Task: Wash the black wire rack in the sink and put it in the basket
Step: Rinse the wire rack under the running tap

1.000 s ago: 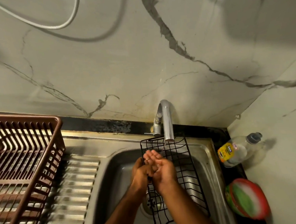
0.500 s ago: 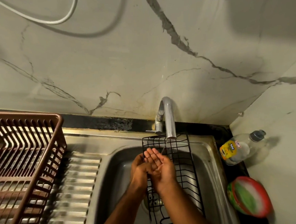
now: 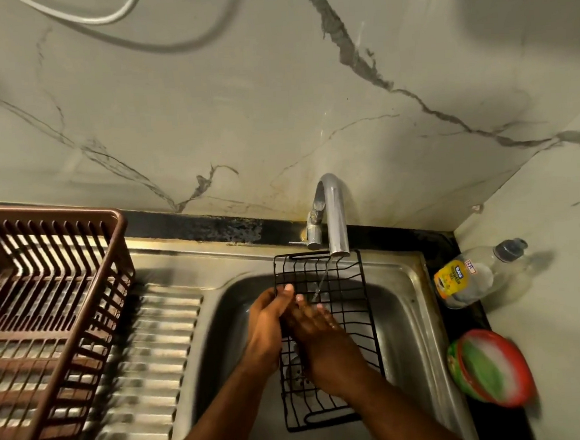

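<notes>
Basket: one brown plastic basket [image 3: 47, 305] stands at the far left on the ribbed draining board [image 3: 161, 359], with nothing in the part of it that shows. I think it waits there so that a wet thing can drip toward the sink.

Sink: one steel sink [image 3: 413, 331], just to the right of the draining board.

Left hand: the left hand [image 3: 267, 328] is over the sink with fingers straight and close together, laid against the right hand. It holds nothing.

Wire rack: one black wire rack [image 3: 341, 285] lies in the sink. Its far end leans on the back rim under the tap, the near end is lower in the bowl. Placed so, the water can run down along it. It is not in the basket yet.

Right hand: the right hand [image 3: 319, 334] is above the rack, fingers straight and a little apart, gripping nothing. Both hands seem to be rubbed together under the water, so I judge the rack itself is not being scrubbed now.

Tap: one chrome tap [image 3: 332, 213], with a thin stream falling on the rack.

Bottle: one clear bottle [image 3: 471, 276] with a yellow label lies on its side on the right counter, near the sink for easy reach.

Bowl: one red and green bowl [image 3: 491, 367] stands near it, blurred.
</notes>
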Demonstrator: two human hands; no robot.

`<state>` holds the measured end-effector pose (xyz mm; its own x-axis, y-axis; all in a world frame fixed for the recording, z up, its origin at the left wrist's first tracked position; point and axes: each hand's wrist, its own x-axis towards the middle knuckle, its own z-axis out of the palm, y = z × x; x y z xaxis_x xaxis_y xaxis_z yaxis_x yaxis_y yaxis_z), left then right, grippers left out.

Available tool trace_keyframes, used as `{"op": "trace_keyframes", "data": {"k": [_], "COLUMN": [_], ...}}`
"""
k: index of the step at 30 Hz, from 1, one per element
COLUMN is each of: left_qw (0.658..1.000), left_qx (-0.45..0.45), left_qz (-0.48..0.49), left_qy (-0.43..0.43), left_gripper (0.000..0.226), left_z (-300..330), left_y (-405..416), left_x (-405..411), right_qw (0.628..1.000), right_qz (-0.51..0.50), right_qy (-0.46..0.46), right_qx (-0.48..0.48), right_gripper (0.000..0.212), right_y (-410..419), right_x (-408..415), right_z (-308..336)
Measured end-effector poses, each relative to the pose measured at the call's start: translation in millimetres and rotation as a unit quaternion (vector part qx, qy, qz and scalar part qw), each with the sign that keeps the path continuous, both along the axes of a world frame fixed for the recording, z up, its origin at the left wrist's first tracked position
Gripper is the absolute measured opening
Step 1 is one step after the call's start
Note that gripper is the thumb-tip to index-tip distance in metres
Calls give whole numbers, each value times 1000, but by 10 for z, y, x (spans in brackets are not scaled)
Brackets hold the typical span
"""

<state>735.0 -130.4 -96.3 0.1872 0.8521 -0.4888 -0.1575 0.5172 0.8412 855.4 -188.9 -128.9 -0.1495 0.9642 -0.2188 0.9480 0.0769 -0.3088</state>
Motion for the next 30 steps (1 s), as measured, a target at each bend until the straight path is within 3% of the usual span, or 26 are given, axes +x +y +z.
{"op": "trace_keyframes", "data": {"k": [5, 9, 11, 13, 16, 18, 21, 23, 25, 27, 28, 30], "left_qw": [999, 998, 999, 998, 997, 997, 998, 998, 997, 997, 997, 998], "left_qx": [28, 47, 34, 34, 51, 48, 27, 25, 20, 15, 20, 24], "left_qz": [-18, -26, -28, -41, -59, -63, -62, -62, -70, -73, -71, -65], "left_qy": [12, 29, 29, 22, 16, 18, 10, 10, 8, 6, 5, 5], "left_gripper": [37, 51, 55, 55, 52, 53, 52, 50, 52, 53, 48, 35], "left_z": [-30, -88, -150, -178, -226, -242, -292, -310, -310, -273, -259, -226], "left_y": [39, 69, 50, 9, -35, -65, -129, -158, -157, -126, -91, -32], "left_x": [57, 26, -32, -59, -43, -9, 50, 72, 65, 34, 15, -16], "right_qw": [977, 990, 976, 929, 766, 698, 658, 689, 790, 923, 960, 957], "right_qz": [-210, -45, -50, -192, -439, -503, -481, -439, -374, -234, -137, 28], "right_qy": [-41, 135, 210, 316, 465, 491, 528, 505, 382, 130, -10, -165], "right_qx": [20, 14, 20, 23, -63, -135, -240, -277, -300, -276, -245, -237], "right_gripper": [98, 92, 76, 50, 31, 34, 33, 31, 25, 12, 12, 6], "right_y": [27, -78, -93, -83, -33, -52, -97, -79, -4, 75, 114, 175], "right_x": [-10, -157, -27, 66, 105, 59, -65, -105, -70, 34, 79, 110], "right_z": [90, 155, 208, 223, 239, 275, 347, 358, 323, 351, 411, 547]}}
